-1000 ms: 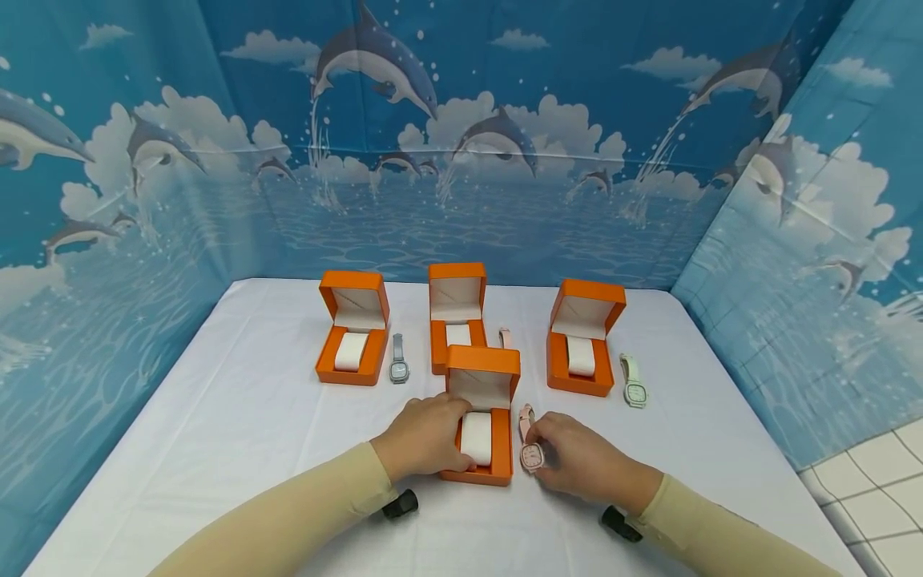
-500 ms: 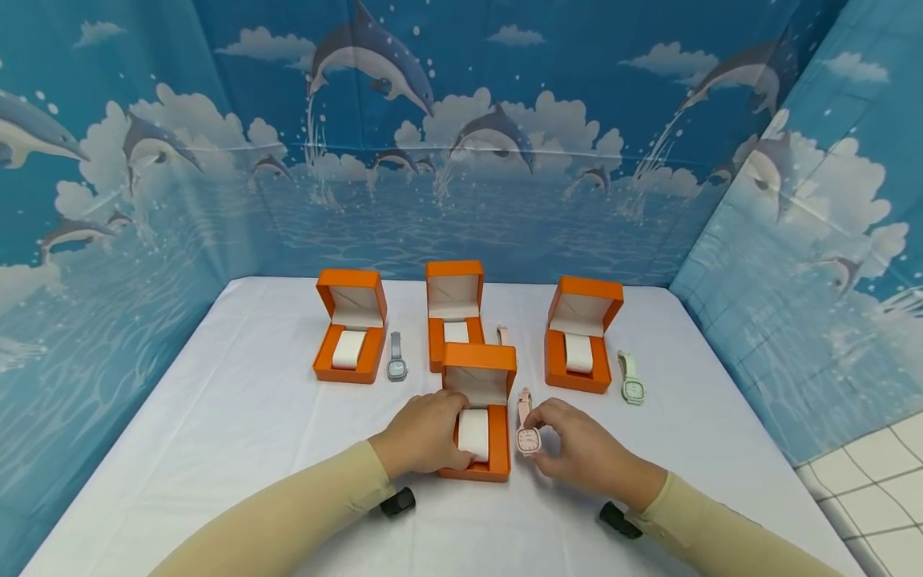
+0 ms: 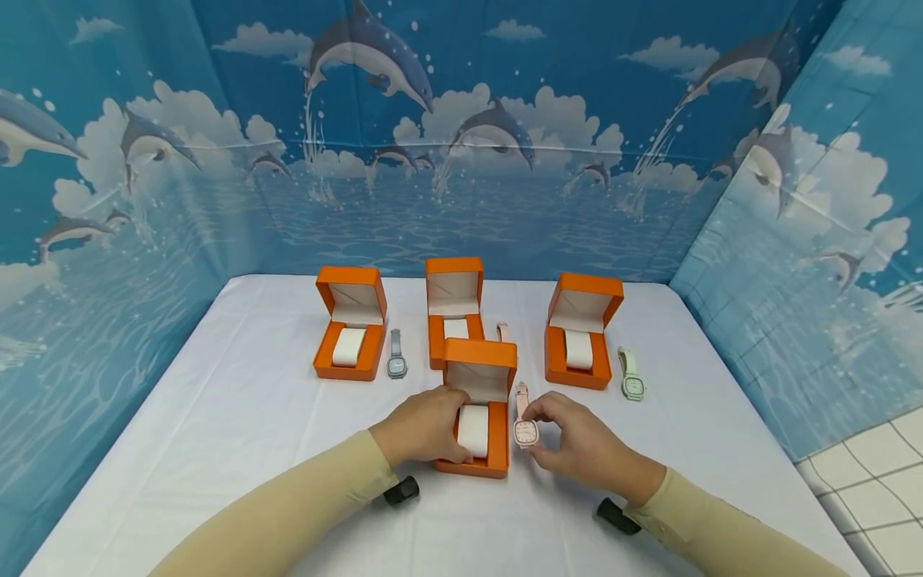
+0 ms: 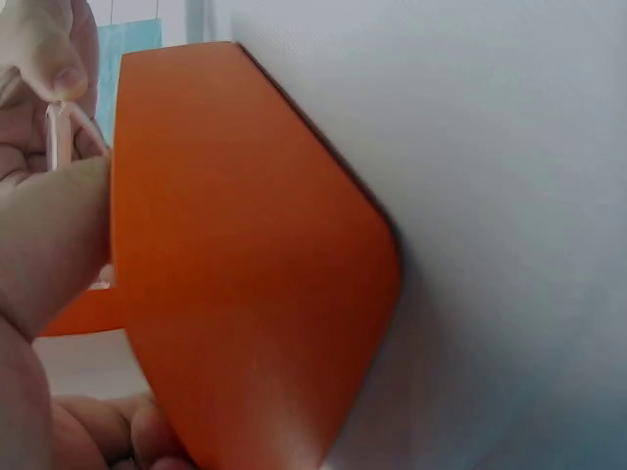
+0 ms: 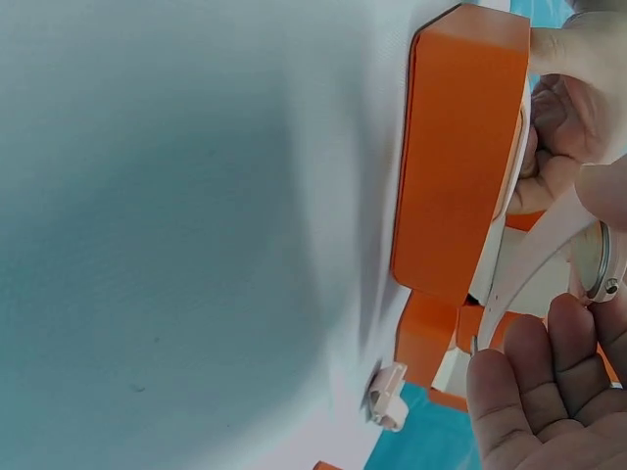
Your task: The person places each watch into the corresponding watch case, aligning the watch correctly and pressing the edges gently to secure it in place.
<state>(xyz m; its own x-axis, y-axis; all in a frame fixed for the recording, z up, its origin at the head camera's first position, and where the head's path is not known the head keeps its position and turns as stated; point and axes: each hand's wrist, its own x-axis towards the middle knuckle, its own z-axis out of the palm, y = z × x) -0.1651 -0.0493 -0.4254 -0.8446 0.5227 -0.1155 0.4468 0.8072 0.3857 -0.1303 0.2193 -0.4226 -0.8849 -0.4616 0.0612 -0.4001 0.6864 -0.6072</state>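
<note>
With the left hand (image 3: 424,425) pinching the white cushion (image 3: 473,433) inside the orange box (image 3: 498,437), we should hold the pink watch (image 3: 526,433) (right hand (image 3: 586,443), fingertip pinch) lightly and level.

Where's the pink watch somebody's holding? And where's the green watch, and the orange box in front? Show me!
Held pink watch (image 3: 526,433): head view, on its face.
Green watch (image 3: 634,389): head view, on its face.
Front orange box (image 3: 479,470): head view, on its front wall.
</note>
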